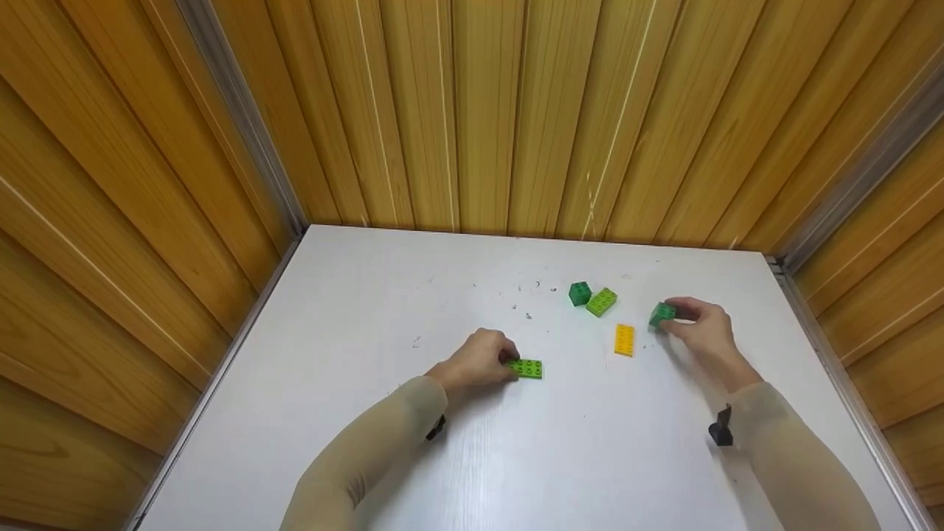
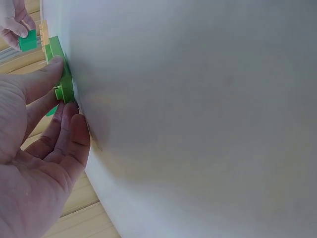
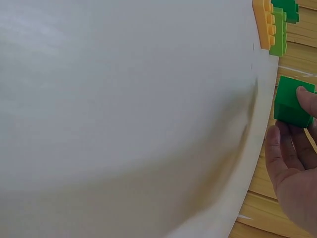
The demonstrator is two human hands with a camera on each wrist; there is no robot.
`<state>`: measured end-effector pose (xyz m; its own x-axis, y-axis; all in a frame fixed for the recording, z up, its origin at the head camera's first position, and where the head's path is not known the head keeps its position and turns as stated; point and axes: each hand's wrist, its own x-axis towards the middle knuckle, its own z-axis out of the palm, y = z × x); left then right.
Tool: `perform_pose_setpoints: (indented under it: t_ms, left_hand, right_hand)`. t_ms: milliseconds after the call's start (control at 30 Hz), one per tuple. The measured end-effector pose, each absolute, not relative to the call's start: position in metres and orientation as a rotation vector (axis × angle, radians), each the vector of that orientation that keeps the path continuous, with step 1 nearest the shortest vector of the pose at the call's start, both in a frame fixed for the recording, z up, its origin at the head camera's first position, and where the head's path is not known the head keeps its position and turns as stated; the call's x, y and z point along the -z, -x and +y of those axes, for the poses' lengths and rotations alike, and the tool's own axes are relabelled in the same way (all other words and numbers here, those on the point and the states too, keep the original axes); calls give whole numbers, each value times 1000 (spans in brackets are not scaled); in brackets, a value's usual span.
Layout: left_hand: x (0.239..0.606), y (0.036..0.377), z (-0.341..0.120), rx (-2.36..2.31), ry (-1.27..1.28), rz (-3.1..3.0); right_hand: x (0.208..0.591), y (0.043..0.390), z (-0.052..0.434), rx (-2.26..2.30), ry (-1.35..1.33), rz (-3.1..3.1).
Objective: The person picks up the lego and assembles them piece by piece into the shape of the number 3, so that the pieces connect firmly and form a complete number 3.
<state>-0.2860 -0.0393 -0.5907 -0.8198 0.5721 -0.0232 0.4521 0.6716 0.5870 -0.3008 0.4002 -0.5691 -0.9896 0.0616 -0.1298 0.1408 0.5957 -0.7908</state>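
The left hand pinches the left end of a light green toy brick that lies flat, studs up, on the white table. In the left wrist view, thumb and fingers meet on that light green brick. On the right, the right hand holds a dark green toy brick between thumb and fingers. The right wrist view shows this dark green brick apart from the tabletop. Between the hands, nearer the right one, a yellow-orange brick lies on the table.
Farther back, another dark green brick stands beside a second light green brick. Small dark marks dot the white tabletop. Wood-panelled walls enclose the table at the back and sides.
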Motion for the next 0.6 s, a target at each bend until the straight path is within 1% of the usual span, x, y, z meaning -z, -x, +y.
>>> perform_pose_setpoints:
  t_ms: [300,600]
  left_hand:
    - [591,288,-38,-832,-822,2696]
    - [591,286,-38,-855,-806,2682]
  right_hand:
    - [556,301,385,1283,-71,2763]
    - [551,299,368,1321,-9,2749]
